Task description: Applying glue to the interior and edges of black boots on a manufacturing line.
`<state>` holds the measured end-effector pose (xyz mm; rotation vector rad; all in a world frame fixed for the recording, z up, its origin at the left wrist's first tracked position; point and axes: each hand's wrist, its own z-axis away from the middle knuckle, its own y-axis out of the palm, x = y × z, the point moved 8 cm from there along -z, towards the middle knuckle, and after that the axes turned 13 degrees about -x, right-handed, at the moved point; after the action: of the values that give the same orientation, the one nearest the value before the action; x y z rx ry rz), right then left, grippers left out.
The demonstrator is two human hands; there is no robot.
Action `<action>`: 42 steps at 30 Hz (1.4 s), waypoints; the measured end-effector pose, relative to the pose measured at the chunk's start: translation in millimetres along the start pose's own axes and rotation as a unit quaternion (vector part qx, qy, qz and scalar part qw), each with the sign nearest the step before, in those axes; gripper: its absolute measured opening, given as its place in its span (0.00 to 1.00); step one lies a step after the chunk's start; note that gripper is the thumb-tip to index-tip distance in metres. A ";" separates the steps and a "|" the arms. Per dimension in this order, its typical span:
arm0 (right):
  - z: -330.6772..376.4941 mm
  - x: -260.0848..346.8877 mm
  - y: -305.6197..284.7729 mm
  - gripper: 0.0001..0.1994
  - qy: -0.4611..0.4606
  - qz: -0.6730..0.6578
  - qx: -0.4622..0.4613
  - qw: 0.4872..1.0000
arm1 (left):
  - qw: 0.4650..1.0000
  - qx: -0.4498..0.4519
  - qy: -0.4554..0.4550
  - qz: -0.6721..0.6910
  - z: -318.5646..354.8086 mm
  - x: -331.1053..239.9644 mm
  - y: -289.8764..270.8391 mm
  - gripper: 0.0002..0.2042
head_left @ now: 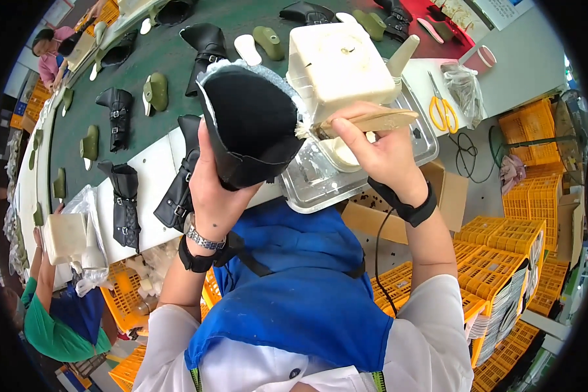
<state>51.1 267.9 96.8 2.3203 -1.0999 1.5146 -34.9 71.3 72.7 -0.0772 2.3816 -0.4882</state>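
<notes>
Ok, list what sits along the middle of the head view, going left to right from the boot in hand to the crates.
Black boot held by the left hand → brush in the right hand → metal tray → yellow-handled scissors → stacked yellow crates.

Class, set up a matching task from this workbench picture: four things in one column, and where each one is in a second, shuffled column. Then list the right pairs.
Things
1. black boot
2. brush
3. scissors
4. cream tub

Places
A. standing in the metal tray
B. in the left hand
C. lying on the white table
D. in the right hand

Pairs: 1-B, 2-D, 3-C, 4-A
</notes>
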 end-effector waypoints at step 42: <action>33.3 -3.9 30.7 0.05 0.139 -0.157 0.050 0.976 | 0.947 0.005 0.279 -0.156 -7.7 -12.9 5.4 0.21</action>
<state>54.5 231.3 70.1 2.1279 -0.5707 1.7270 -29.7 81.2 84.1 -0.3591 2.9396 -0.7515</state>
